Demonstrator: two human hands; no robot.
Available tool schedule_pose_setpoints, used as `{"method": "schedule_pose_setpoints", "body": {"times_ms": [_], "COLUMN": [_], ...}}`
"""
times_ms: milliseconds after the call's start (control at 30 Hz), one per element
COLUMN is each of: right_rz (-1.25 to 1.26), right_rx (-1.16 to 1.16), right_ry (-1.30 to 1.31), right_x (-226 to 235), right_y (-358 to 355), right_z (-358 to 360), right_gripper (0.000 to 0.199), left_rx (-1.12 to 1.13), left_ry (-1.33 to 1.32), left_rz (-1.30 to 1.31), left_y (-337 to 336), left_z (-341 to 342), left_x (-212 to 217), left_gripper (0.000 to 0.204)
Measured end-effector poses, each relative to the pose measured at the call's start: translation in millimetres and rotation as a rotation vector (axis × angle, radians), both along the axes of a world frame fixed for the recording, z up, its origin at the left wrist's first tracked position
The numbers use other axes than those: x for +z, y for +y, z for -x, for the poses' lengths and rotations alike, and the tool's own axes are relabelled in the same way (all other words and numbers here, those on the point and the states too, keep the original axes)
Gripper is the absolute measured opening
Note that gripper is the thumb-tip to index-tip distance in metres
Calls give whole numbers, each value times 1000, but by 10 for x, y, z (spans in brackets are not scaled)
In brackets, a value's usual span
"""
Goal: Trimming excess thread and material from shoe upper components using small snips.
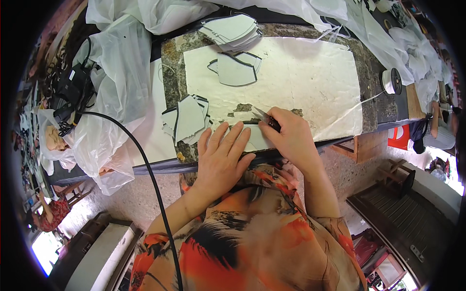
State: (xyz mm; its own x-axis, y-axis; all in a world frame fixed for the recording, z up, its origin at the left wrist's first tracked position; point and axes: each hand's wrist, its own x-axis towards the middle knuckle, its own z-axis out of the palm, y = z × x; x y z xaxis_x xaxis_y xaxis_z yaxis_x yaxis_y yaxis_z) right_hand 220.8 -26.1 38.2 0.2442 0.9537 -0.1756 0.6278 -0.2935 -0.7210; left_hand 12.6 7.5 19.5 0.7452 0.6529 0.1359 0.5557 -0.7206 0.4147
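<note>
Near the board edge [186,152], bare paper [310,77] beyond, right grip [291,133] clasps snips [270,121], left grip [220,161] spread.

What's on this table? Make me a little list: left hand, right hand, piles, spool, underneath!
Left hand: fingers spread, touching a flat, pale, dark-edged piece
Right hand: holding a dark-handled, pointed metal tool
Piles: similar curved pieces in a far stack, a middle group and a left pile
Spool: black-ended spool of white strand, far right
Underneath: creased cream sheet on a mottled dark board
</note>
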Motion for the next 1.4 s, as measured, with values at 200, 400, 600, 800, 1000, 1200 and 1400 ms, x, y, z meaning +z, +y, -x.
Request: {"method": "schedule_pose_setpoints", "body": {"times_ms": [200,400,600,800,1000,1200,1400], "right_rz": [13,-8,-36,-62,134,83,73], "right_rx": [18,-2,-65,-112,-29,45,84], "right_ry": [-12,-8,37,210,463,135,16], "right_x": [-34,-60,-45,59,105,1,6], "right_y": [-14,-19,-36,-10,19,8,10], "right_z": [-10,-1,31,18,-52,-67,-77], "right_gripper": [20,21,23,26,28,26,25], "left_rx": [3,25,13,27,36,16,-7], "left_ry": [37,46,73,46,-25,-1,-1], "left_rz": [-9,-20,-34,-46,-7,6,-38], "left_y": [-4,-23,-32,-45,-48,-44,-39], "left_z": [-41,-69,-52,-8,18,17,31], "left_x": [42,36,7,-60,-103,-85,-96], "left_gripper": [54,56,56,54,56,53,52]}}
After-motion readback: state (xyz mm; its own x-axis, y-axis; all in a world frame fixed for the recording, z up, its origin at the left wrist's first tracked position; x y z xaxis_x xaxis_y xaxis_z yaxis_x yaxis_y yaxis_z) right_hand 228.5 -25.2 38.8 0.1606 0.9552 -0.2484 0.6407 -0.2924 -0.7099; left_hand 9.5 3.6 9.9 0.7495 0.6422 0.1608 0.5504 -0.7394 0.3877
